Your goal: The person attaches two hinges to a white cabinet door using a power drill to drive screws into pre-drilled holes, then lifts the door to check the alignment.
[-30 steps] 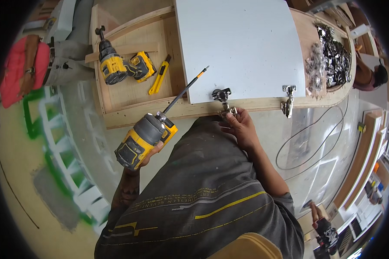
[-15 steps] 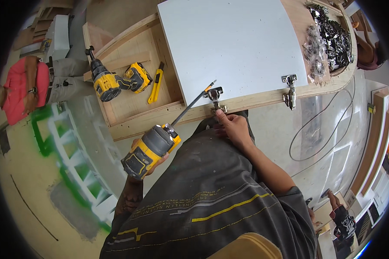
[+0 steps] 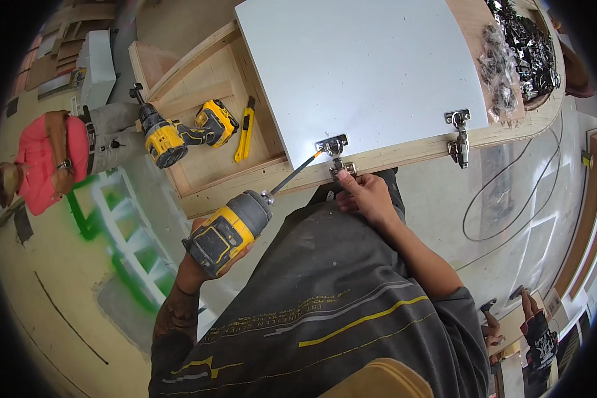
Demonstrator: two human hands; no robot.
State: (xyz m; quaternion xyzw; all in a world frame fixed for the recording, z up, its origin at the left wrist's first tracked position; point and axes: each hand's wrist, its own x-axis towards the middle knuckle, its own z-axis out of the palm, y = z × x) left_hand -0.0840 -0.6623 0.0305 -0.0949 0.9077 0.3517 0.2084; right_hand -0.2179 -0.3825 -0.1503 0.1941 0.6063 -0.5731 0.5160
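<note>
L hand [image 3: 194, 266] grips yel/blk drill [image 3: 227, 229], long bit [image 3: 293, 176] tip at L hinge [image 3: 337, 158] on near edge of white panel [image 3: 371, 73], R hand [image 3: 370, 199] pinching hinge's near end, 2nd hinge [image 3: 461, 138] to R.

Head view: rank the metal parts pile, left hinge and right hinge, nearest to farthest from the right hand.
1. Left hinge: at the right hand
2. Right hinge: lower right of the panel
3. Metal parts pile: upper right

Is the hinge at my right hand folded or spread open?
Spread open: the hinge has its cup end on the white panel, and its arm stretches past the panel's edge to the right hand.
</note>
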